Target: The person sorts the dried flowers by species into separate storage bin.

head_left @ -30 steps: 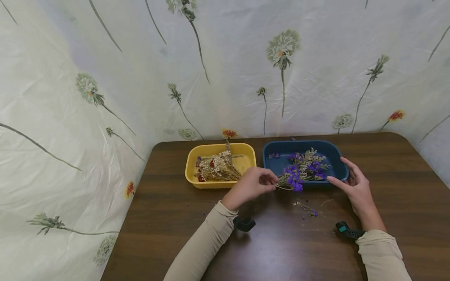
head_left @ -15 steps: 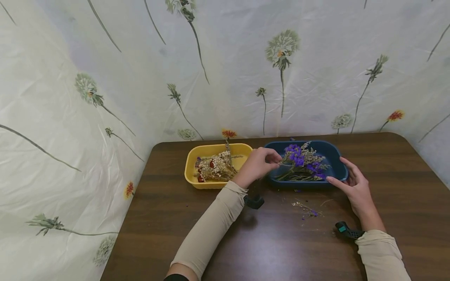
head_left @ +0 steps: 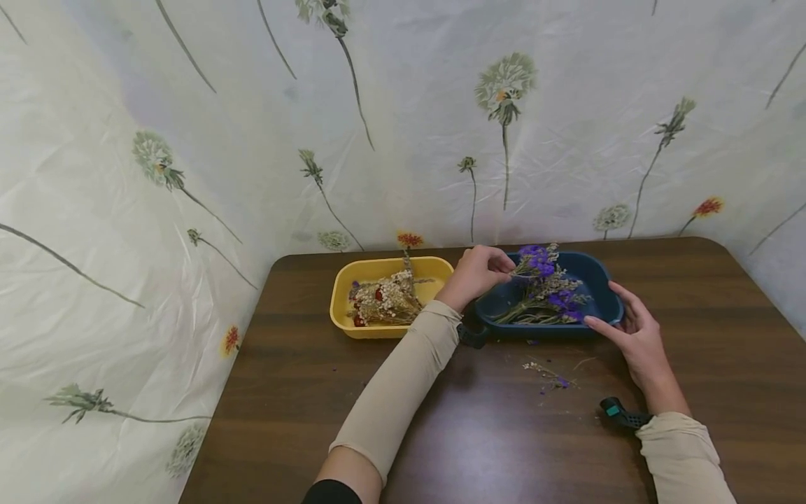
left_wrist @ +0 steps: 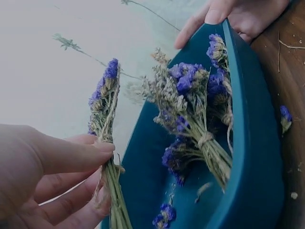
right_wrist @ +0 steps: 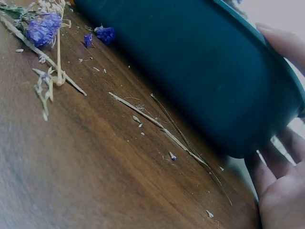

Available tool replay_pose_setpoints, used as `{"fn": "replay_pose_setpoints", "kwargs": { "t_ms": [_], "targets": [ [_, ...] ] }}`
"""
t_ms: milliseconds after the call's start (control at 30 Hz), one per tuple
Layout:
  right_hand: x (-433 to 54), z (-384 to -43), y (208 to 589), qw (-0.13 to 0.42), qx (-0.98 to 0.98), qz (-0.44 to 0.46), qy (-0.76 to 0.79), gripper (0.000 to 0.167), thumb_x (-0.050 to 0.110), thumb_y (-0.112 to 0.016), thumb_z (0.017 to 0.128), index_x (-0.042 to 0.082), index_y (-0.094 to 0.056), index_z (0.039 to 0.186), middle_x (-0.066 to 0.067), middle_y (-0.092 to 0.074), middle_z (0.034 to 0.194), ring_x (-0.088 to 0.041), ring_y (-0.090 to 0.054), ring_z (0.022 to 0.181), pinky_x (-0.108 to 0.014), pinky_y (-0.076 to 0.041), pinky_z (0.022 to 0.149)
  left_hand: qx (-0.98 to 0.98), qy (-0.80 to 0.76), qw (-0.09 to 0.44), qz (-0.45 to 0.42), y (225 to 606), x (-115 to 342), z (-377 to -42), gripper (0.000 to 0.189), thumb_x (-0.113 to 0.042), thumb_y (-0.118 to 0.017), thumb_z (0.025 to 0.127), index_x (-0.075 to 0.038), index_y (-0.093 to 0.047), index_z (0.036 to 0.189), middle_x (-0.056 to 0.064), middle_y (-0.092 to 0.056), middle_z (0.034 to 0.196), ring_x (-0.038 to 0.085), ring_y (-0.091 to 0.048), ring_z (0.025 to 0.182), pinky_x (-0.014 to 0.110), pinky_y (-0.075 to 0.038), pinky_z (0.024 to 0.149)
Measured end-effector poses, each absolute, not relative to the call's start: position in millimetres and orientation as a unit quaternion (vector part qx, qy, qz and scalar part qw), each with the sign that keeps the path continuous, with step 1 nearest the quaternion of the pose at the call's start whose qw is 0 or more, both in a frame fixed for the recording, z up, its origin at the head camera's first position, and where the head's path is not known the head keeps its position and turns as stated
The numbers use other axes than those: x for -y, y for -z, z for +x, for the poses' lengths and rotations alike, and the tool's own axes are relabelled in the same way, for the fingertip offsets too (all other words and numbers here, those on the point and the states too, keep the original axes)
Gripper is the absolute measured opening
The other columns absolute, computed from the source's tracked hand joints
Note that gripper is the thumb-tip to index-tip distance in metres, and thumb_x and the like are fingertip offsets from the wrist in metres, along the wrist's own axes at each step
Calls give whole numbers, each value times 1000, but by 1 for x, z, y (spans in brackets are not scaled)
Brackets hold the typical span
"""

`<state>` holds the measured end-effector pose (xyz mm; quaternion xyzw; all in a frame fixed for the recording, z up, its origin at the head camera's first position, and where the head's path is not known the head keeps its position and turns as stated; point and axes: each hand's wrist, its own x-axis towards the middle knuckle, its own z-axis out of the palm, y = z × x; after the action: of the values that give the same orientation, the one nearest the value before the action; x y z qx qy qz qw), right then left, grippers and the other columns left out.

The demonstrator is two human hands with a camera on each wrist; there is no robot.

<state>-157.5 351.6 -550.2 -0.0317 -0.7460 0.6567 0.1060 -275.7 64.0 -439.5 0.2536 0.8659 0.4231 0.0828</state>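
My left hand (head_left: 474, 276) pinches a small bunch of dried purple flowers (left_wrist: 101, 98) between thumb and fingers, where twine ties its stems. The bunch is over the far left part of a blue tray (head_left: 595, 280), blossoms pointing away to the right. Inside the tray lie more twine-tied bunches, purple blooms mixed with pale sprigs (left_wrist: 167, 95). With my right hand (head_left: 637, 339) I hold the tray's right end, thumb at the near rim and fingers around the corner. Part of those fingers is hidden behind the tray wall in the right wrist view.
To the left stands a yellow tray (head_left: 340, 308) with dried white and red flowers (head_left: 393, 294). A loose sprig (head_left: 548, 374), thin stem pieces (right_wrist: 162, 129) and petal crumbs lie on the wooden table (head_left: 504, 448) before the blue tray. A flower-printed sheet (head_left: 403, 126) hangs behind.
My left hand has carried the purple bunch up and away from me, from the blue tray's near left edge to its far left part. The right hand stays at the tray's end.
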Motion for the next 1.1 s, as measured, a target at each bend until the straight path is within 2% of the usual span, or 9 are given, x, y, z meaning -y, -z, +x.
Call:
{"fn": "replay_pose_setpoints", "kwargs": {
  "t_ms": [367,600,867,967,1100],
  "targets": [
    [-349,-156,550,101,760,-28,-642,77,8,-70,98,27,-33,163,8,-27,171,-6,-31,152,1,-37,100,-893,-364,105,244,461,-87,-279,10,-9,-74,95,-12,-78,104,-1,-78,99,6,-68,85,11,-51,73],
    [-347,-157,548,103,759,-21,-643,77,8,-70,98,26,-33,163,7,-28,171,-6,-31,152,0,-35,105,-921,-304,86,229,468,-93,-275,11,-15,-72,98,-17,-79,107,-5,-77,102,7,-69,89,17,-54,78],
    [-346,-159,550,105,754,-20,-648,77,7,-71,97,25,-35,162,6,-29,171,-4,-36,147,0,-39,100,-941,-223,68,244,473,-95,-272,19,-20,-66,102,-21,-77,118,-7,-76,111,7,-71,92,19,-58,84],
    [-346,-160,550,104,755,-21,-647,77,7,-71,97,25,-35,162,5,-29,171,-4,-36,147,0,-39,101,-944,-218,51,244,472,-94,-270,22,-23,-68,101,-22,-75,122,-7,-76,118,8,-72,97,21,-58,88],
    [-347,-161,550,103,745,-19,-659,77,6,-71,97,24,-35,162,4,-29,171,-3,-39,144,0,-40,101,-943,-224,16,245,471,-88,-264,31,-26,-68,101,-21,-70,132,-5,-69,134,12,-68,116,25,-56,98]
  ]
}}
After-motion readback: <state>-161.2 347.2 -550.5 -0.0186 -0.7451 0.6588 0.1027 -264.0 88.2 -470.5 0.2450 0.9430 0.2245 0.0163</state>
